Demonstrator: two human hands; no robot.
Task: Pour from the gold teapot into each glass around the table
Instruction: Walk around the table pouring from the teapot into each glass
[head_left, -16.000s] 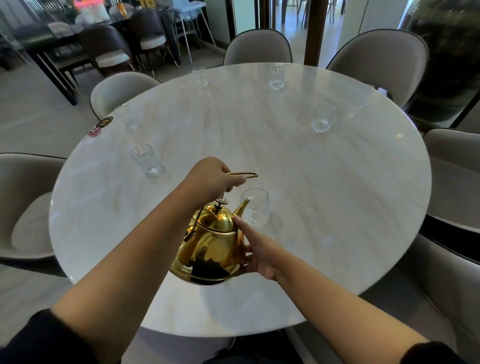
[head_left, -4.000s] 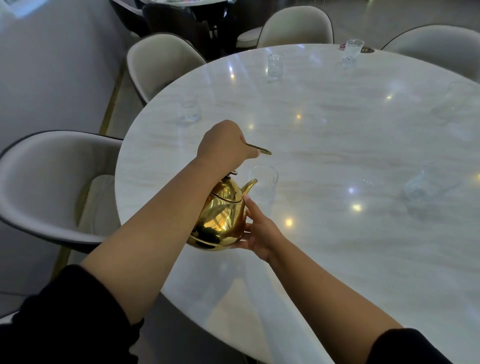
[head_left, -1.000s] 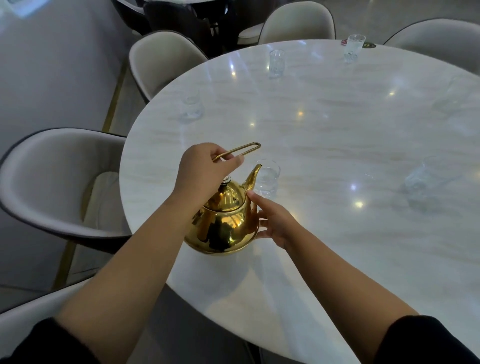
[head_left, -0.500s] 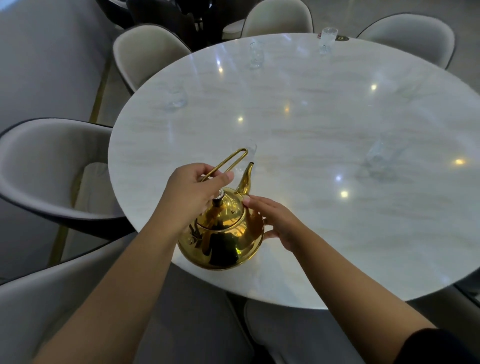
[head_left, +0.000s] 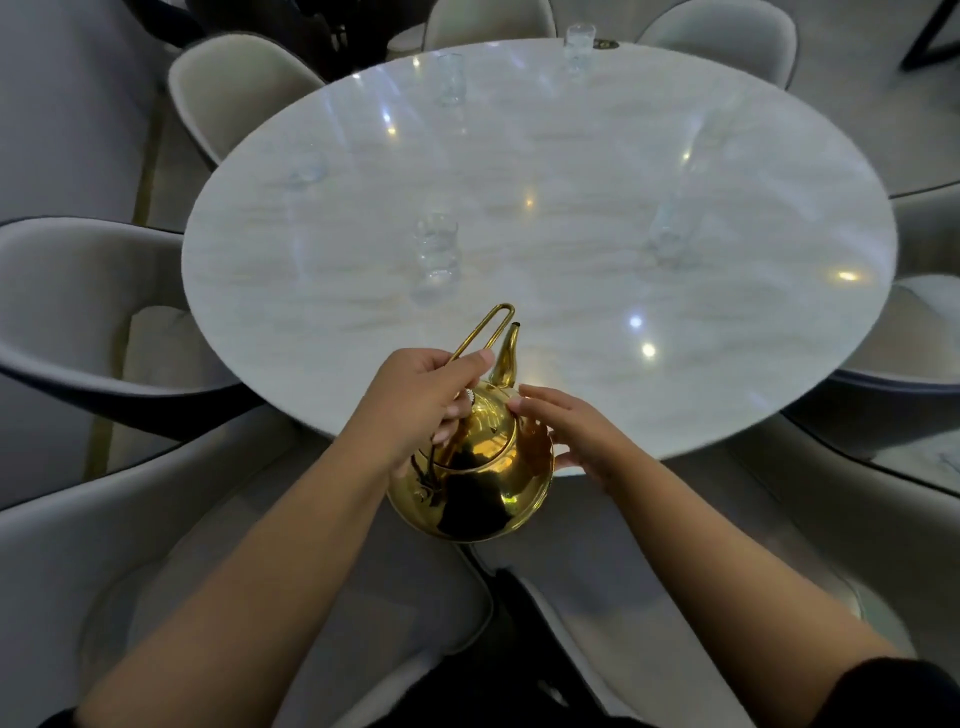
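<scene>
The gold teapot (head_left: 475, 467) hangs upright over the near edge of the round marble table (head_left: 571, 322), spout pointing away from me. My left hand (head_left: 421, 400) grips its thin wire handle. My right hand (head_left: 566, 431) rests with spread fingers against the pot's right side. A clear glass (head_left: 435, 247) stands just beyond the spout. Another glass (head_left: 667, 228) sits to the right, and more stand at the left (head_left: 304, 169) and far side (head_left: 451, 80), (head_left: 577, 44). The picture is blurred.
Grey upholstered chairs ring the table: one at the left (head_left: 78, 312), two tucked under the near edge (head_left: 291, 545), (head_left: 727, 545), others at the right (head_left: 914, 332) and far side (head_left: 234, 88). A small dark coaster (head_left: 602, 44) lies at the far rim.
I have stepped back from the table, so the view is wider. The teapot has come back from the glass to the table's near edge and sits level. Both hands stay on it.
</scene>
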